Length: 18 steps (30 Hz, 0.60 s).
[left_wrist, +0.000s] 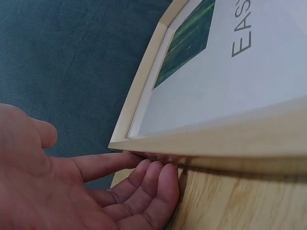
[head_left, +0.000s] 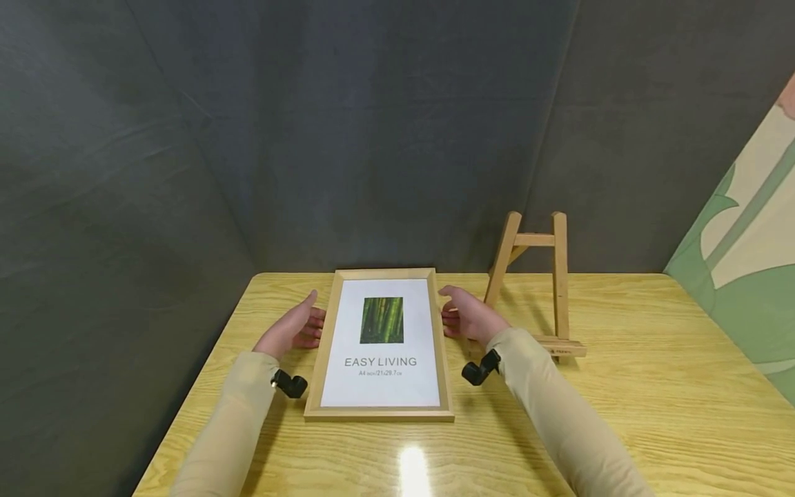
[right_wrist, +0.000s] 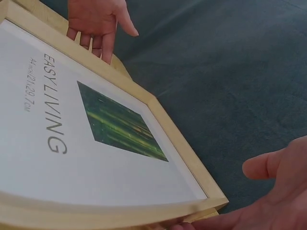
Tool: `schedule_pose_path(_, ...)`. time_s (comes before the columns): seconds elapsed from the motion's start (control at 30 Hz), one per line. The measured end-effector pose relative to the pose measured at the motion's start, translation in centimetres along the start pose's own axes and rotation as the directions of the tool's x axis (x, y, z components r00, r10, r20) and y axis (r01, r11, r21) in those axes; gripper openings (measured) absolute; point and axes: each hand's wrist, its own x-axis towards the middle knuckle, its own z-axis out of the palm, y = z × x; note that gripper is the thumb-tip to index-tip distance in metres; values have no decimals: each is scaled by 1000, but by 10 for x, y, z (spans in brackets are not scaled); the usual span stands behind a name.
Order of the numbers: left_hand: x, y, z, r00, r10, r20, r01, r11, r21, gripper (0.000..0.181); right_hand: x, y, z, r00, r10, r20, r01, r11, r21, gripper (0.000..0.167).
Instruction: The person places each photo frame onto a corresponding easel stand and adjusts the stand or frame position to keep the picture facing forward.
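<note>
Wooden frame (right_wrist: 184, 148) is displaying green print (right_wrist: 122, 123), "EASY LIVING" lettering (right_wrist: 53, 104); right hand (right_wrist: 276, 199) is extending along one side, left hand (right_wrist: 98, 21) flanking the other, dark cloth (right_wrist: 216, 76) showing beyond.

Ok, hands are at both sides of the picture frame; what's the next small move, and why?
I'd probably lower both thumbs onto the picture frame, for a likely firmer hold: the fingers of the left hand and right hand are at its side edges, but both thumbs stand apart from it.
</note>
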Motion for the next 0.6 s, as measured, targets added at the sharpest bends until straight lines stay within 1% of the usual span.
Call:
schedule_pose_path(0.03, -5, 3, 1, 1000, 7, 8, -7, 1000, -1, 75, 0, 0, 0, 1000, -3, 4, 3, 1000, -6, 57)
schedule_pose_path(0.1, -4, 2, 2, 1000, 7, 1, -7, 1000, -11, 76, 0, 0, 1, 1000, -6, 5, 6, 1000, -16, 58)
schedule_pose_path(0.17, -3, 1, 2, 1000, 11, -5, -11, 1000, -4, 79, 1, 1, 1, 1000, -15, 8, 15, 1000, -26, 57)
schedule_pose_path(0.23, -3, 1, 1, 1000, 8, -12, -8, 1000, 11, 83, 2, 2, 2, 1000, -26, 10, 26, 999, -33, 55)
schedule_pose_path(0.27, 3, -3, 0, 1000, 8, -19, -7, 1000, 22, 85, 2, 2, 2, 1000, -29, 10, 29, 999, -37, 54)
schedule_pose_path(0.37, 2, -4, 0, 1000, 8, -30, -7, 999, 45, 90, 2, 4, 1, 999, -47, 15, 48, 997, -53, 54)
schedule_pose_path(0.43, 1, -3, 1, 1000, 15, -27, -13, 998, 57, 94, 2, 4, 0, 998, -57, 16, 58, 996, -63, 56)
schedule_pose_path(0.6, 0, -3, 2, 1000, 12, -12, -10, 996, 89, 100, 2, 3, 0, 998, -66, 15, 67, 994, -89, 60)
